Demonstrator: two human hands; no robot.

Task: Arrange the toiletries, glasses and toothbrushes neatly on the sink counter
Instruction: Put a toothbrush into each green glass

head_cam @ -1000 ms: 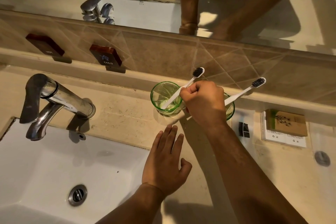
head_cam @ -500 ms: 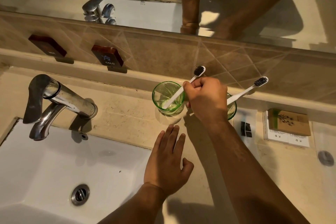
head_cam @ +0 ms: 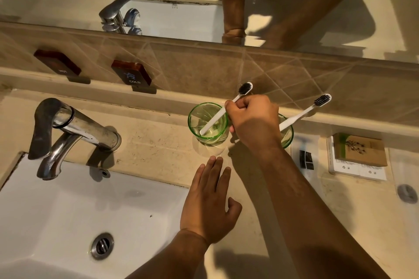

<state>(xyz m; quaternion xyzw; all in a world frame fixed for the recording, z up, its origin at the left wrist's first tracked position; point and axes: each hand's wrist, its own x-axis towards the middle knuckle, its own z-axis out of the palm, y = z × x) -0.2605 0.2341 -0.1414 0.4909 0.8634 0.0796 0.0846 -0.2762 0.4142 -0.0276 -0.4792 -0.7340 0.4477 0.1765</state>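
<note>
Two green glasses stand at the back of the counter. The left glass [head_cam: 207, 123] holds a white toothbrush [head_cam: 217, 118] with black bristles leaning right, and my right hand [head_cam: 255, 120] is closed around its handle above the rim. The right glass [head_cam: 286, 135] is mostly hidden behind that hand; a second white toothbrush [head_cam: 303, 113] leans out of it to the right. My left hand [head_cam: 209, 201] lies flat on the counter in front of the left glass, fingers apart, holding nothing.
A chrome faucet [head_cam: 68, 129] and white basin [head_cam: 68, 215] fill the left. Right of the glasses lie a clear sachet [head_cam: 306, 159] and a brown soap box [head_cam: 359, 150] on white packets. HOT and COLD plaques sit on the tiled backsplash under the mirror.
My right hand has shifted slightly up along the toothbrush handle in the left glass. The left hand has stayed flat on the counter.
</note>
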